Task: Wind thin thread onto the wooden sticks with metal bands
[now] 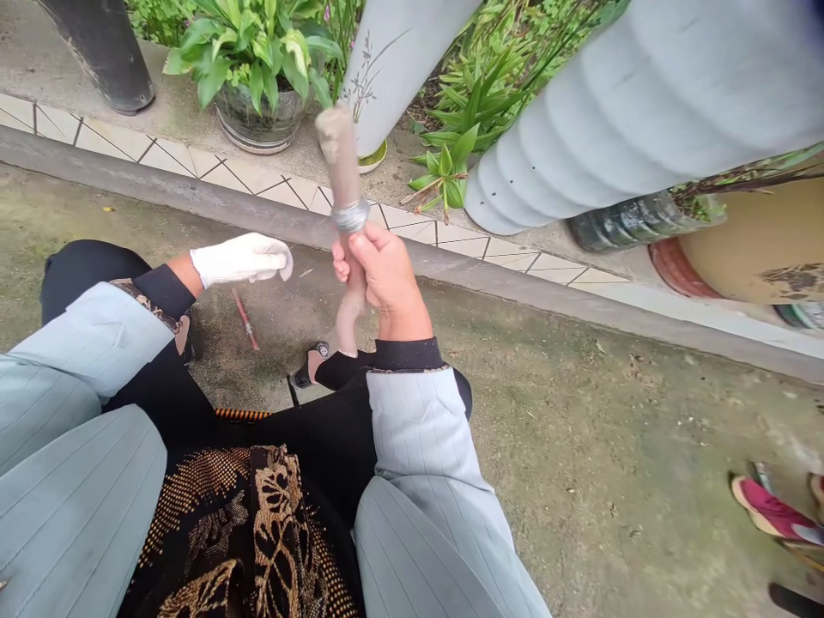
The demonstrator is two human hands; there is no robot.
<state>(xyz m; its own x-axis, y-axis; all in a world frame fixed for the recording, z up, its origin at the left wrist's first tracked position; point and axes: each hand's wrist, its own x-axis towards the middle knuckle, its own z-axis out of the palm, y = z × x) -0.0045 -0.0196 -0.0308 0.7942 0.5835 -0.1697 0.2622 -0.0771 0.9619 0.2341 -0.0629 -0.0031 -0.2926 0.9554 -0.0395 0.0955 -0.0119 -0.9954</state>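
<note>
My right hand [386, 266], bare, is wrapped round a pale wooden stick [346, 163] with a silvery metal band about its middle. The stick stands roughly upright in the view, blurred, its lower part curving down beneath my fist. My left hand [235, 257] wears a white knitted glove and hovers to the left, apart from the stick. Its fingers are bent and pressed together; a greyish edge shows at the fingertips, too unclear to name. A thin red stick-like piece [245, 320] lies on the ground below that hand.
A tiled ledge [257, 178] crosses ahead, carrying a potted leafy plant [261, 116], a white cylinder [392, 77], a ribbed grey pipe [579, 112] and a tan pot [760, 236]. Concrete ground [579, 429] spreads below. Another person's red shoe [766, 506] is at far right.
</note>
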